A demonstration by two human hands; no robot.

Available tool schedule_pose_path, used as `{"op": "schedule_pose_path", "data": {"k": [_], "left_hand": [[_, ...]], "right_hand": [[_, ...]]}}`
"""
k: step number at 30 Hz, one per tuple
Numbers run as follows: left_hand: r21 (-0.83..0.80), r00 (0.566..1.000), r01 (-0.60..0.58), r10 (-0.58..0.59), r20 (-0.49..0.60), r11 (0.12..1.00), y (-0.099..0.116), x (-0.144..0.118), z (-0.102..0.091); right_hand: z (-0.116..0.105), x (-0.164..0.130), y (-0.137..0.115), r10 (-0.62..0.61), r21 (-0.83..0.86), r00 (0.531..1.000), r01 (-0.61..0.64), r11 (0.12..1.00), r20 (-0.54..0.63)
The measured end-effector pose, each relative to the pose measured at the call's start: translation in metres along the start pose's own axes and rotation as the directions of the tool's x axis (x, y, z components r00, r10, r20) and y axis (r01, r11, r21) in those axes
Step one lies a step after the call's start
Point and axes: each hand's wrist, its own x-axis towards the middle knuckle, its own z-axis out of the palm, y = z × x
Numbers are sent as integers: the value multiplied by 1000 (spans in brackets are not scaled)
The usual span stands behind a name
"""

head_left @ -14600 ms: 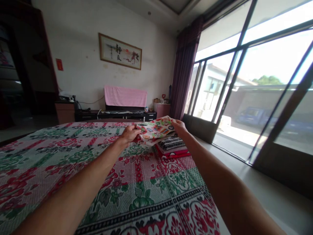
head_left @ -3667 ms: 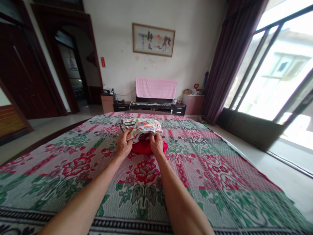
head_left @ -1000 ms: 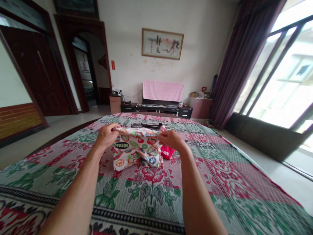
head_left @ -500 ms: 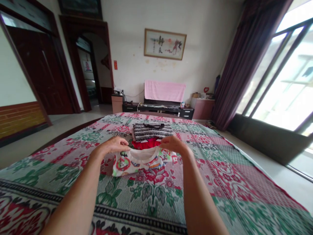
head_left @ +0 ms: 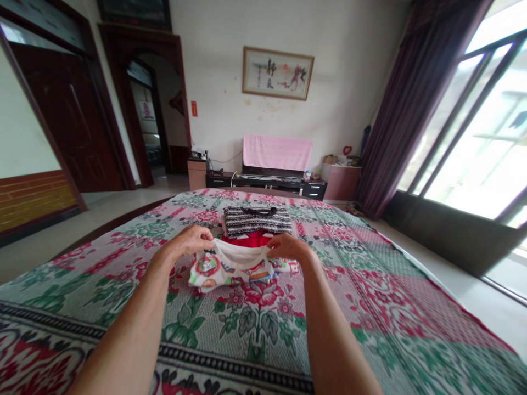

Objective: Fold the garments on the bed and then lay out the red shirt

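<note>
A folded white shirt (head_left: 230,270) with a colourful cartoon print lies in front of me, its round neckline facing away. My left hand (head_left: 191,241) pinches the neckline's left side, and my right hand (head_left: 290,247) grips the right side. The collar edge between them is raised a little off the bed. Just beyond the shirt is a red cloth (head_left: 251,240), partly covered. A folded black-and-white patterned garment (head_left: 257,222) with a black strap or band on top lies behind it.
Everything rests on a floral red, green and white bedspread (head_left: 255,351). Past its far edge stand a low black cabinet (head_left: 315,190) and a screen draped with a pink cloth (head_left: 278,151). A purple curtain (head_left: 395,120) and a window are at the right.
Both hands have closed on the shirt's neckline and lifted it slightly. The shirt's near edge has shifted a little away from me. The patterned garment has stayed put.
</note>
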Motion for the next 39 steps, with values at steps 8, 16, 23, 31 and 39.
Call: {"op": "schedule_pose_path", "data": {"k": [8, 16, 23, 31, 39], "left_hand": [[23, 925, -2, 11, -380, 1000, 8, 4, -2], [70, 906, 29, 3, -422, 997, 7, 4, -3], [120, 904, 38, 17, -428, 992, 0, 7, -1], [153, 913, 57, 11, -408, 987, 0, 8, -2], [155, 913, 77, -7, -408, 985, 3, 7, -2]], "right_hand": [[-3, 7, -3, -53, 78, 912, 92, 993, -406], [-3, 7, -4, -76, 82, 892, 125, 989, -445], [-1, 9, 0, -86, 110, 889, 151, 982, -449], [3, 14, 6, -112, 113, 888, 179, 977, -446], [5, 18, 10, -147, 89, 892, 203, 975, -427]]}}
